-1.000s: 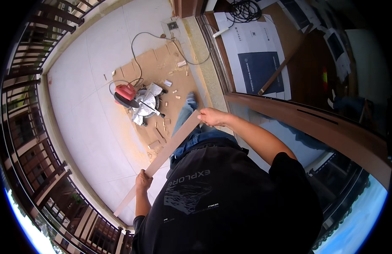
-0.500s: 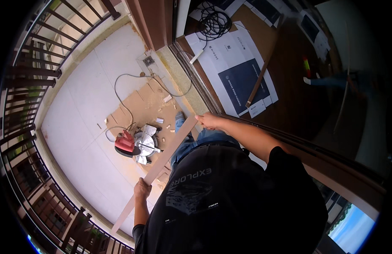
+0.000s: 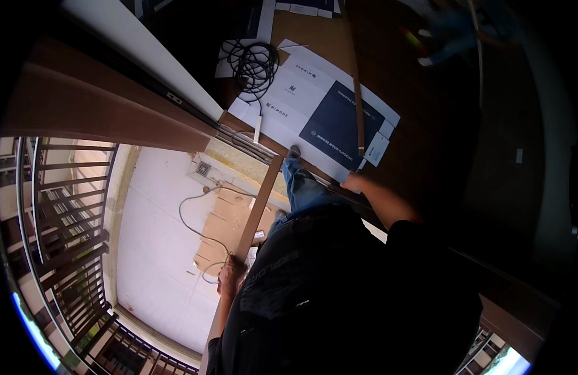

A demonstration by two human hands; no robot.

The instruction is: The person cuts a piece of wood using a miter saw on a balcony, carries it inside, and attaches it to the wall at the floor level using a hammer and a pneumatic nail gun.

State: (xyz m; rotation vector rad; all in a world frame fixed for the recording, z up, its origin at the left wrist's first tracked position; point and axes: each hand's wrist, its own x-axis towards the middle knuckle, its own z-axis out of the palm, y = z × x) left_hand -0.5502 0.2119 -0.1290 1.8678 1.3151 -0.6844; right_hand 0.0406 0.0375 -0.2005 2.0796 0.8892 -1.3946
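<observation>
My left hand [image 3: 229, 274] is closed round a long, flat wooden plank [image 3: 257, 209], which runs diagonally up toward the doorway. My right hand [image 3: 351, 182] is off the plank, near the lower edge of a flattened white-and-navy carton [image 3: 320, 81]; its fingers are too dark and blurred to read. My foot [image 3: 294, 152] is at the door track beside that carton. A thin wooden strip [image 3: 359, 125] lies across the carton. Below me on the balcony is a cardboard sheet [image 3: 214, 234], with the saw mostly hidden behind the plank and my body.
A coiled black cable [image 3: 251, 67] joins a white power strip [image 3: 258, 128] by the brown door frame [image 3: 114, 112]. A grey cord [image 3: 182, 212] loops over the balcony floor. A railing [image 3: 70, 206] curves along the left. At upper right, a person's legs [image 3: 445, 44] show dimly.
I have stepped toward the doorway, so the interior fills more of the view and the balcony has shifted lower left. My right hand has left the plank; my left still holds it.
</observation>
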